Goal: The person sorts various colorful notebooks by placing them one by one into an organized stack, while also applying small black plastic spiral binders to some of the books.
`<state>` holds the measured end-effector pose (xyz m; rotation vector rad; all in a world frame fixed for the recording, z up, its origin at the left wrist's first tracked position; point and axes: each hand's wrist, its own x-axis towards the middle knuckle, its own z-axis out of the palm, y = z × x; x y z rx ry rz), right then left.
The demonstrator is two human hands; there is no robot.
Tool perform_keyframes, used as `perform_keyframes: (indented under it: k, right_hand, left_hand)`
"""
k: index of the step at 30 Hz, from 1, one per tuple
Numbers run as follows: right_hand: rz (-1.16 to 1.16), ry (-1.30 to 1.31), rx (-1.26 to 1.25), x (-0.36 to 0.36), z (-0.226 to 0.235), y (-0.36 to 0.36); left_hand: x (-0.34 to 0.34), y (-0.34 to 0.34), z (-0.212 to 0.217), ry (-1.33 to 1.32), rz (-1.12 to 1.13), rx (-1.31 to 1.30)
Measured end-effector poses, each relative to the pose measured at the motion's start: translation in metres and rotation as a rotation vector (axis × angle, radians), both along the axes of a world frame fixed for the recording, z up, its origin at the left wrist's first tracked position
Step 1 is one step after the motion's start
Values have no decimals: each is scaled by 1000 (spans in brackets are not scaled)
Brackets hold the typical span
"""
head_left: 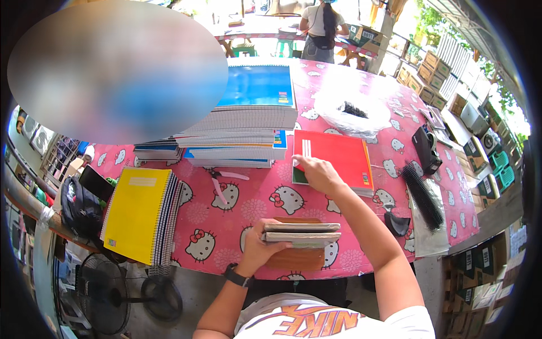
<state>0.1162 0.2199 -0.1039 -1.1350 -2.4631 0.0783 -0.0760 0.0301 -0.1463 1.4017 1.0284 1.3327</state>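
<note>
My left hand (258, 244) is closed round two thin, pale-edged slabs (307, 232), stood on edge above a brown wooden board (296, 259) at the table's near side. What these slabs are I cannot make out. Farther up, my right hand (323, 174) reaches over a red notebook (339, 155) that lies on a low stack. Its fingertips grip the notebook's left edge, and the thumb is partly hidden. Left of that stack lie pink-handled pliers (222, 183). A yellow spiral notebook (135, 208) tops a stack at the table's left edge.
Tall stacks of blue-covered notebooks (259, 85) stand at the far middle. To the right are a black wire-coil bundle (423, 198), a black desk device (426, 149) and a plastic bag (353, 116) with black coils. A standing fan (104, 294) is below left; a person (323, 31) stands beyond.
</note>
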Motion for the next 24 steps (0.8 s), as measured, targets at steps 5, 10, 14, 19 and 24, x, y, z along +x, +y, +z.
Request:
perform_keyframes:
  k: [5,10,14,19,24]
  right_hand:
    - [-313,844,134,90,39,19]
    - [-240,1289,247,116,126,-67]
    - [277,974,-288,51,120,-165]
    - [426,169,242,15,94,-214]
    - [466,436,-72,28,62,-211]
  left_hand:
    - [20,-5,17,13,18,50]
    - [-1,-10,48,136,214,265]
    - [-7,-6,106,-409,-12,-59]
    - [-3,11,121,-369,-131,-295]
    - [-1,5,118,-262,14,-169]
